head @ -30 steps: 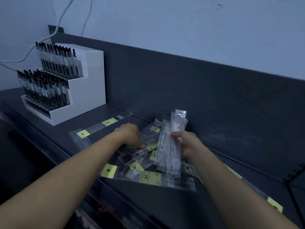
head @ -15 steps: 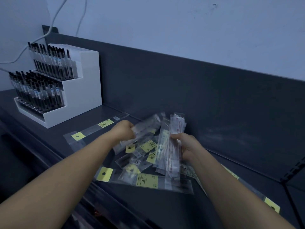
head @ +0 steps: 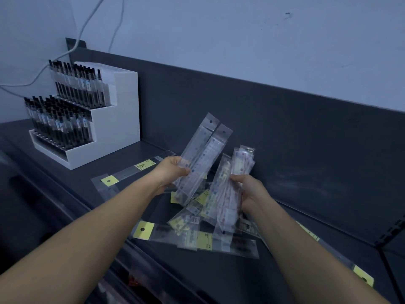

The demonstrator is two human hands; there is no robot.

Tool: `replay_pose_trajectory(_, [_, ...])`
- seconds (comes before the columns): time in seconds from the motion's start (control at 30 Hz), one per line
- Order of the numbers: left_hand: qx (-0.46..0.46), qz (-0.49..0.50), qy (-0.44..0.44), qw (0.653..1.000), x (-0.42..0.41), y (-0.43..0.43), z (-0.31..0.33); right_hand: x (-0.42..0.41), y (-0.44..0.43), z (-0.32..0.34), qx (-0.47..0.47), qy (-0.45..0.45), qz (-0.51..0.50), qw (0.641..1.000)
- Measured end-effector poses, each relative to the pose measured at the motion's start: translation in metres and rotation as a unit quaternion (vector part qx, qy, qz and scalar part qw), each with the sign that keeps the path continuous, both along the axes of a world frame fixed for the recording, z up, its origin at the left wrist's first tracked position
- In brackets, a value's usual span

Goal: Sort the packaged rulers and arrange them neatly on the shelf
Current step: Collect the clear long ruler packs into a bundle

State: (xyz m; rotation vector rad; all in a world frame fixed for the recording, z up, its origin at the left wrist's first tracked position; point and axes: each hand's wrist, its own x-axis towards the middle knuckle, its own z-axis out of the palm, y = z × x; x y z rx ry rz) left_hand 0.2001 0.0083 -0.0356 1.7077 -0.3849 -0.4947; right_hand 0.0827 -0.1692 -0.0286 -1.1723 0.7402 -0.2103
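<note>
My left hand (head: 173, 172) grips two clear packaged rulers (head: 203, 154) lifted above the dark shelf (head: 179, 266), their hang-hole ends tilted up and to the right. In my right hand (head: 249, 191) is a bundle of packaged rulers (head: 232, 187) with reddish print, held nearly upright. A loose pile of ruler packets with yellow labels (head: 195, 235) lies on the shelf under both hands. One long packaged ruler (head: 131, 172) lies flat to the left of my left arm.
A white stepped display stand (head: 105, 132) full of black pens sits at the shelf's back left. A dark back panel (head: 285, 132) runs behind the shelf. Another long packet with a yellow tag (head: 361, 277) lies at the right.
My left hand went from reaching into the pile to lifting two clear ruler packets up and toward the right-hand bundle. The right hand kept its bundle almost in place.
</note>
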Motion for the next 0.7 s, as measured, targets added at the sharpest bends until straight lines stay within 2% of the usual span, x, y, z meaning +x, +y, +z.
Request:
replay_pose_trajectory(0.07, [0.002,0.015,-0.002,1.0,0.0,0.003,-0.001,-0.001,0.001,0.0,0.001,-0.007,-0.006,1.0])
replay_pose_trajectory(0.2, [-0.052,0.024,0.024,0.998,-0.002,0.004,0.002,-0.004,0.002,0.001,-0.002,-0.021,-0.019,1.0])
replay_pose_trajectory(0.4, [-0.09,-0.055,0.057,0.993,-0.017,0.0,0.013,-0.006,0.009,0.004,0.0,-0.072,-0.026,0.997])
replay_pose_trajectory(0.53, [-0.045,-0.106,0.031,0.993,-0.038,-0.012,0.014,-0.006,0.016,0.006,0.027,-0.088,-0.034,0.995])
replay_pose_trajectory(0.7, [0.047,-0.088,-0.05,0.994,-0.054,-0.021,0.013,-0.013,0.019,0.009,0.121,-0.147,-0.042,0.981])
